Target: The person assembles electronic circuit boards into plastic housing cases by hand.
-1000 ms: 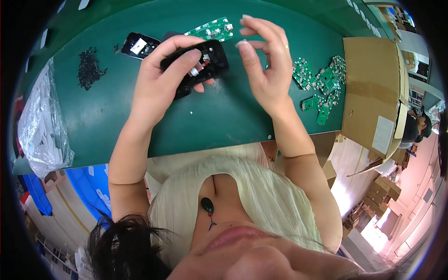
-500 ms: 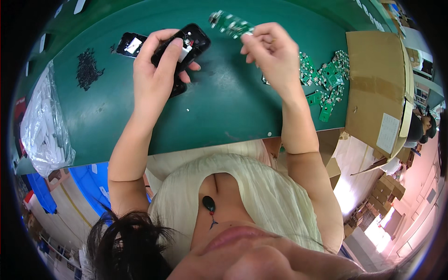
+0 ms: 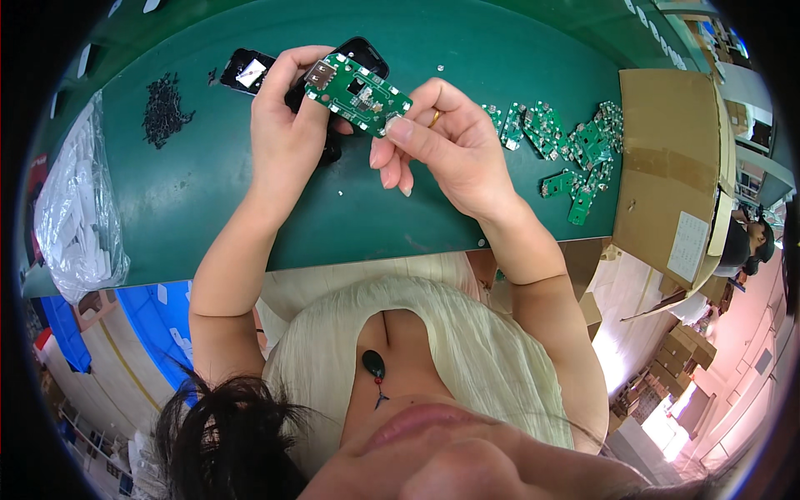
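My right hand (image 3: 450, 142) pinches one end of a green circuit board (image 3: 357, 96) between thumb and fingertips. The board's far left end, with a metal socket, lies over my left hand (image 3: 287, 117). That hand is closed round a black plastic casing (image 3: 365, 55), which the board partly covers. Part of another black piece (image 3: 332, 148) shows under the left hand. Just left of it a black casing with a white rectangle (image 3: 248, 73) rests on the green table.
A loose pile of green circuit boards (image 3: 583, 146) lies at the right, beside a cardboard box (image 3: 671, 167). Small black parts (image 3: 165, 110) are heaped at the left. A clear plastic bag of white pieces (image 3: 82, 217) sits at the table's (image 3: 400, 225) left edge.
My right hand has moved left and nearer with the circuit board, bringing it from the far side of the table over the casing. My left hand still holds the casing.
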Tool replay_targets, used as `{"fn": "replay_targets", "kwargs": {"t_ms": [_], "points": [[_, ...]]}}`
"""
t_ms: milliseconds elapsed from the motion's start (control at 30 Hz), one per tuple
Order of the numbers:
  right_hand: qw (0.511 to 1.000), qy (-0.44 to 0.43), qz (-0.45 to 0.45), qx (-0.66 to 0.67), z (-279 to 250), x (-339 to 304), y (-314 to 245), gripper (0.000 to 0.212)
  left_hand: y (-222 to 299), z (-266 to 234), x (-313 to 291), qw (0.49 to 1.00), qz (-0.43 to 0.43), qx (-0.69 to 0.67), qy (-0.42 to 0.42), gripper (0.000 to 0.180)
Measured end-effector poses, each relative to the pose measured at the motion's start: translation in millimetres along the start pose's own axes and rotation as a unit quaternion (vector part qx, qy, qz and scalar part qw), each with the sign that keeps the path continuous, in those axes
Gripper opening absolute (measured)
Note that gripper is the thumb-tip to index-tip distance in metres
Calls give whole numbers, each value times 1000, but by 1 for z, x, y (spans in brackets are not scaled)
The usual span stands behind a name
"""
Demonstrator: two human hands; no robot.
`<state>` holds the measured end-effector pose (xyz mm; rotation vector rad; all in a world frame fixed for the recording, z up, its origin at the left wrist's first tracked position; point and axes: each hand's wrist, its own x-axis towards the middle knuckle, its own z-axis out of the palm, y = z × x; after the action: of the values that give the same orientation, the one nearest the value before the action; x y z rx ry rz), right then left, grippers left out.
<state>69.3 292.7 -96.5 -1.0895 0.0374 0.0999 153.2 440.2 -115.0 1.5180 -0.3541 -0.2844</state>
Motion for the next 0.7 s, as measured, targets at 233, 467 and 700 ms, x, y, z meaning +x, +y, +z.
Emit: {"fn": "replay_targets", "kwargs": {"t_ms": [233, 467, 700], "points": [[999, 23, -7, -28, -1, 2, 7, 8, 2, 1, -2, 999, -36, -30, -5, 16], [998, 65, 22, 12, -5, 7, 10, 11, 3, 4, -6, 994, -17, -103, -40, 23], [995, 67, 57, 38, -8, 8, 11, 13, 6, 5, -9, 995, -14, -87, -52, 28]]}}
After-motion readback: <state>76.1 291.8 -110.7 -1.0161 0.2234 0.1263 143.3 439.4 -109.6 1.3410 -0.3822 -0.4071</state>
